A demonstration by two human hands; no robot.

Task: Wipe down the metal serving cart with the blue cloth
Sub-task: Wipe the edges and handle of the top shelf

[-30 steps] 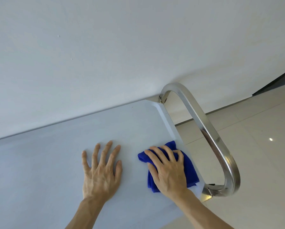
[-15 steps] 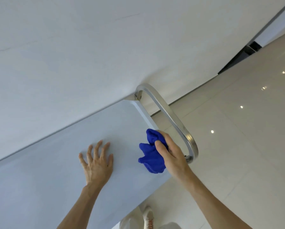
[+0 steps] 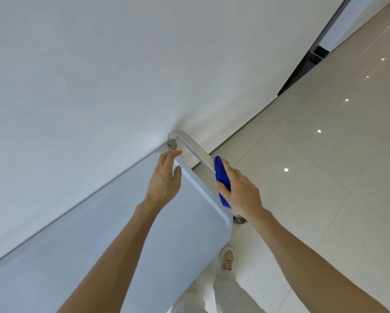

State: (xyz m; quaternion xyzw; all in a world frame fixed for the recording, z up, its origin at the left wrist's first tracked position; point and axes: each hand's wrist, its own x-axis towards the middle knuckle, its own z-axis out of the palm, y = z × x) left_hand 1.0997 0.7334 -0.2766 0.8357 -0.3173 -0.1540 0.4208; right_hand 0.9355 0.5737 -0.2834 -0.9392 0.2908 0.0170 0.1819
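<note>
Two hands: right (image 3: 239, 190) grips blue cloth (image 3: 221, 175) round handle (image 3: 194, 150); left (image 3: 164, 179) loose.

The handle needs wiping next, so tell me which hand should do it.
Right. The right hand already grips the blue cloth wrapped on the handle; the left hand is bare, reaching toward the cart top's corner.

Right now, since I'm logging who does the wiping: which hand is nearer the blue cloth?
Right. The right hand grips the blue cloth against the cart's handle. The left hand is apart from it, open near the cart top's far corner.
</note>
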